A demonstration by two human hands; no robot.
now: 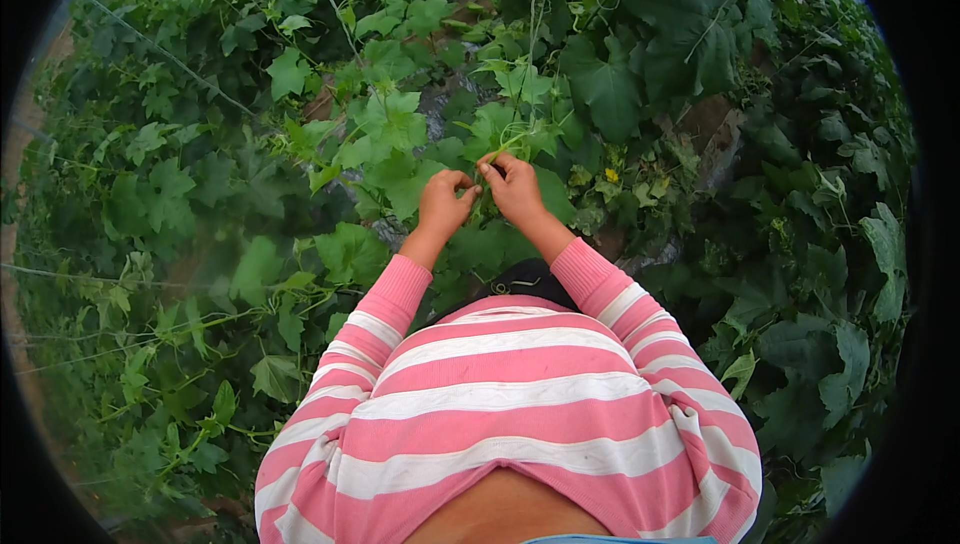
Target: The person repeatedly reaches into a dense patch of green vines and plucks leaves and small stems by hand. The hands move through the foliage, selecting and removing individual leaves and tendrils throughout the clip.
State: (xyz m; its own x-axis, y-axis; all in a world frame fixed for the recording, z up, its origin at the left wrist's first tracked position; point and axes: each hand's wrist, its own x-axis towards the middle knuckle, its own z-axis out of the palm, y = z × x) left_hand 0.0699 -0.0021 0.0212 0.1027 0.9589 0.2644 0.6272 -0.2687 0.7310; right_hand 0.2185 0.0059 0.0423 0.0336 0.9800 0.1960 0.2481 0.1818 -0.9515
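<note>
My two hands meet in front of my waist among green climbing vines. Fingertips of my right hand (pixel 516 190) pinch a thin pale-green vine stem (pixel 512 140), whose leafy tip rises beyond them. Just left of it, my left hand (pixel 446 203) is closed, thumb against curled fingers; what lies between them is too small to make out. Broad lobed leaves (pixel 398 184) surround both hands. Thin strings (pixel 538 19) run upward from the foliage beyond my right hand.
Dense vines fill both sides, with large dark leaves (pixel 608 84) at the upper right. A yellow flower (pixel 611 175) shows right of my hands. Strings (pixel 165 54) cross the left side. Patches of plastic sheeting (pixel 718 149) and brown soil show between plants.
</note>
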